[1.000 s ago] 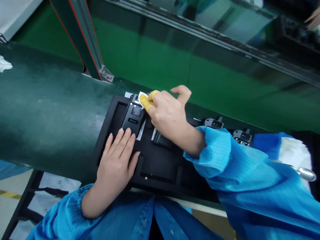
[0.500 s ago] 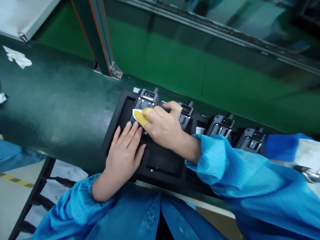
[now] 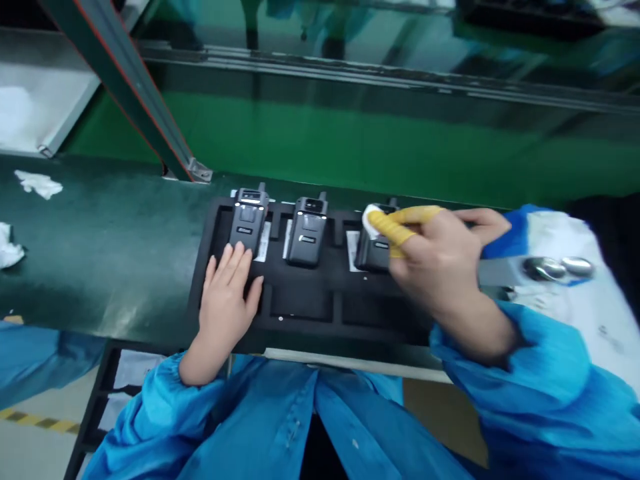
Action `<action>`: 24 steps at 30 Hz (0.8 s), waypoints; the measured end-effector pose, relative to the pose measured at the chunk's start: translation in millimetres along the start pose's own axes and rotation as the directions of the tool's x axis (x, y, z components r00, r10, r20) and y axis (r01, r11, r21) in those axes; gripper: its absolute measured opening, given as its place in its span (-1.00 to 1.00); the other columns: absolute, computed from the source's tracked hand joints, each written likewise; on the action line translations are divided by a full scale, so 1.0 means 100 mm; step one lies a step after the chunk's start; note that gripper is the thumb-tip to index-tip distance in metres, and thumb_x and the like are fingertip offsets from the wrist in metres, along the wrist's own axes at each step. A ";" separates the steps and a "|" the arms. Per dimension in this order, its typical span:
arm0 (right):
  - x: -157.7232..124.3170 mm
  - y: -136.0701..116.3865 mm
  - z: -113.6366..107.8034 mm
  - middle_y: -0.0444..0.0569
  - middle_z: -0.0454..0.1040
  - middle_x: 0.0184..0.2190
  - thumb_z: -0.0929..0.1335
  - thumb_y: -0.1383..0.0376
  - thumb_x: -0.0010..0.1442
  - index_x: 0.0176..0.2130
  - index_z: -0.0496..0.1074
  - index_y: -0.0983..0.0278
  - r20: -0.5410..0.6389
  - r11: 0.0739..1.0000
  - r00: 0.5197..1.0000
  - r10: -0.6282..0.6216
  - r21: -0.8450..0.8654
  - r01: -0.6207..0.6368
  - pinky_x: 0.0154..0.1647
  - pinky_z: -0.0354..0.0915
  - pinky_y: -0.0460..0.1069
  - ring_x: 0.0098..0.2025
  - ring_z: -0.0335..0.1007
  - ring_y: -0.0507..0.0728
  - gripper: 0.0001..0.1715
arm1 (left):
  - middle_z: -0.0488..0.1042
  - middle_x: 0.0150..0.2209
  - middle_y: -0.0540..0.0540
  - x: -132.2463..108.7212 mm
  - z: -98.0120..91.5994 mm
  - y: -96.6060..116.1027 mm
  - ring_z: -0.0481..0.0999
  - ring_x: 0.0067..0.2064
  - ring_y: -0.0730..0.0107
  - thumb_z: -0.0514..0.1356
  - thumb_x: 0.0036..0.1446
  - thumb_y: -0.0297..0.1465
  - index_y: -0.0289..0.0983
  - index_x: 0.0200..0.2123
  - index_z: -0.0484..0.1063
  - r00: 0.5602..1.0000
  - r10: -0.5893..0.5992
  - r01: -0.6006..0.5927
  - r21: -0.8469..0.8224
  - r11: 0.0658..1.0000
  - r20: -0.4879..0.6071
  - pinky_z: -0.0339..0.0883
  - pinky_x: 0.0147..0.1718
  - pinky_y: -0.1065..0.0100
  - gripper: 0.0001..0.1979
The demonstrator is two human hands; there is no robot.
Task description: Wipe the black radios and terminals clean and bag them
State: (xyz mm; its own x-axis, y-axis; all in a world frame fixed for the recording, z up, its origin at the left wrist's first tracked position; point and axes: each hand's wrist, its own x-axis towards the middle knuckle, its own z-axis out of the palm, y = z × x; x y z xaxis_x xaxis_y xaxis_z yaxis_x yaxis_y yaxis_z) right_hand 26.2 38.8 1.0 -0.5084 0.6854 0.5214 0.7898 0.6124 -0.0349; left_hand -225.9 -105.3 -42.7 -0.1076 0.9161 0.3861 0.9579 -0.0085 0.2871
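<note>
In a black foam tray [image 3: 300, 293] lie black handheld radios with stub antennas. My left hand [image 3: 225, 293] is spread flat, its fingertips on the lower end of the leftmost radio [image 3: 245, 223]. A second radio [image 3: 306, 233] lies to its right, touched by neither hand. My right hand [image 3: 440, 257], with yellow finger cots on some fingers, pinches a small white cloth [image 3: 370, 220]. That hand hangs over a radio farther right [image 3: 373, 253] and covers part of it; whether the cloth touches the radio I cannot tell.
A metal post [image 3: 145, 100] rises behind the tray at left. Crumpled white scraps [image 3: 40, 184] lie on the green bench [image 3: 125, 240]. At right are a white cloth [image 3: 610, 320] and a shiny metal object [image 3: 547, 268]. Another person's blue sleeve [image 3: 45, 360] shows at the left edge.
My right hand has moved from the leftmost radio to one farther right, still pinching the white cloth. My left hand stays at the leftmost radio. The view has turned.
</note>
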 end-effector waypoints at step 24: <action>-1.11 0.56 -0.54 0.23 0.49 -0.19 0.22 0.35 0.21 0.07 0.43 0.42 0.157 0.791 0.796 0.585 -0.329 -0.516 -0.20 0.32 0.08 -0.19 0.42 0.24 -0.53 | 0.41 0.02 -0.45 0.56 -0.15 0.26 0.33 0.09 -0.58 0.17 0.04 -0.01 -0.41 0.30 0.01 0.922 -0.375 0.370 0.059 0.927 0.100 0.29 -0.08 -0.39 -0.11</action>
State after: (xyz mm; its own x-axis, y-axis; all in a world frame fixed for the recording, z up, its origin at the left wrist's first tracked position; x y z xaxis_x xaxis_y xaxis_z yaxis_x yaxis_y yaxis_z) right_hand 145.5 -24.2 -12.4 0.0030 0.9655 0.2603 0.9999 0.0011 -0.0156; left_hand -211.5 -60.0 -0.6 -0.4315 0.8876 0.1610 0.8638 0.3550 0.3576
